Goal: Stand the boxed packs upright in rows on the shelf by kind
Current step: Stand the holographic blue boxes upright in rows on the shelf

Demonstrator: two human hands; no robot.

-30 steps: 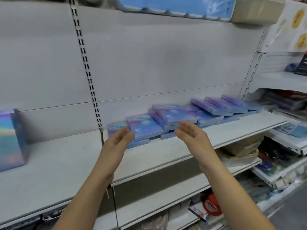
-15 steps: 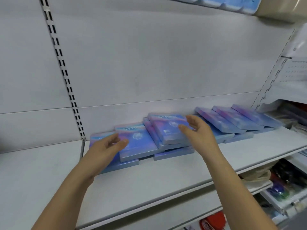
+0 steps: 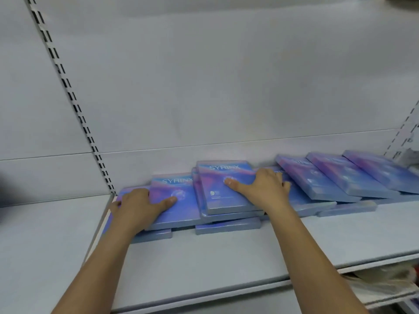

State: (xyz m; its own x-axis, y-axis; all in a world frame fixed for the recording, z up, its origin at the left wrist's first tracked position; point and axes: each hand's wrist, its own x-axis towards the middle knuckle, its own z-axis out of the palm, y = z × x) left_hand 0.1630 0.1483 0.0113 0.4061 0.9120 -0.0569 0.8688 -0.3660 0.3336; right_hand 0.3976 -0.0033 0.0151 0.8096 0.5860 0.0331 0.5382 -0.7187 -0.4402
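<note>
– Boxed packs [image 3: 328, 177]: where are they?
– The big things first. A pale grey back panel [image 3: 204, 75] fills the upper part of the view, and a slotted upright [image 3: 68, 91] runs down it on the left. Below, the grey shelf [image 3: 204, 257] spans the whole width. The packs lie along its back, from the foot of the upright to the right border of the view.
– Standing or flat?
– None stands. All lie face up, blue and purple, overlapping like fallen tiles. Those on the right are tilted, each leaning on its neighbour, and they are blurred.
– And the single ones?
– Two show the word SYRINX. The middle pack [image 3: 224, 200] sits on top of a small stack. The left pack [image 3: 181, 214] lies just beside it, resting on another pack underneath.
– The hands?
– Both are palm down, fingers relaxed, gripping nothing that I can see. The left hand [image 3: 138, 207] rests over the left pack's left edge, thumb straight across its face, fingers reaching out over the pack below. The right hand [image 3: 263, 189] rests over the middle pack's right edge, thumb flat on its face, fingers spread onto the neighbouring pack.
– Do any fingers hook under an edge?
– I cannot tell.
</note>
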